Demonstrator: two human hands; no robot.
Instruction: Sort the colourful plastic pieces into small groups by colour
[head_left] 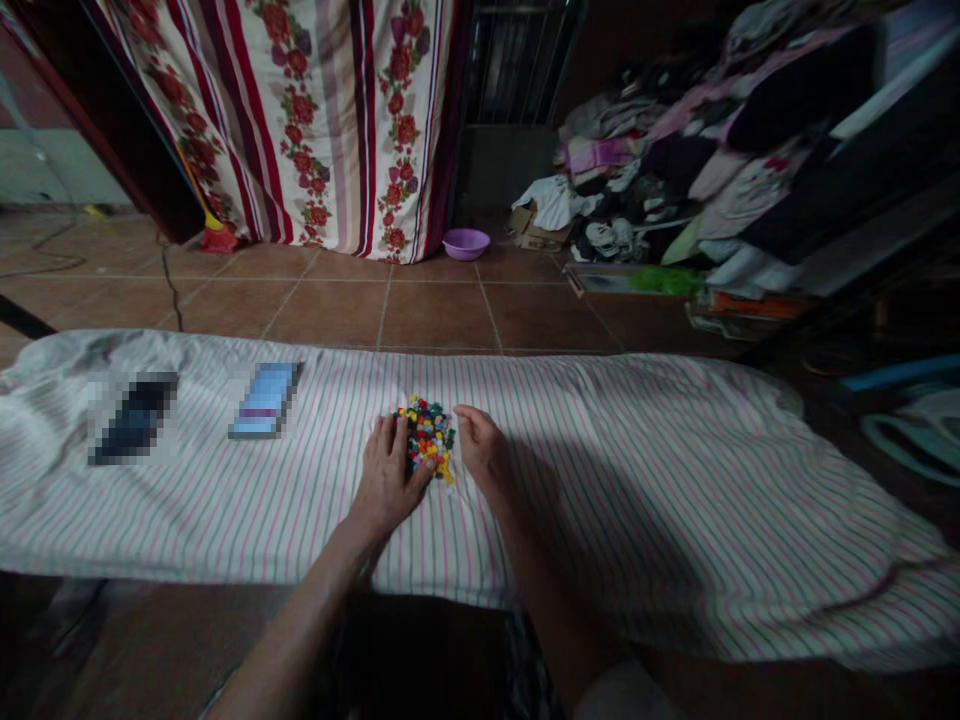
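Loosely heaped, the small pieces (431,432) show mixed bright colours between uncurled left (387,468) and right hands (482,448).

A lived-in room of a home is shown. The floor is laid with reddish-brown tiles (435,312), and a flowered, striped curtain (330,130) is hung down to it. Clothes (675,170) are heaped loosely at the right, beyond a surface covered with a striped cloth (637,460). A purple basin (466,244) is seen on the floor by the curtain's hem, and a barred opening (517,65) is set in the wall behind.
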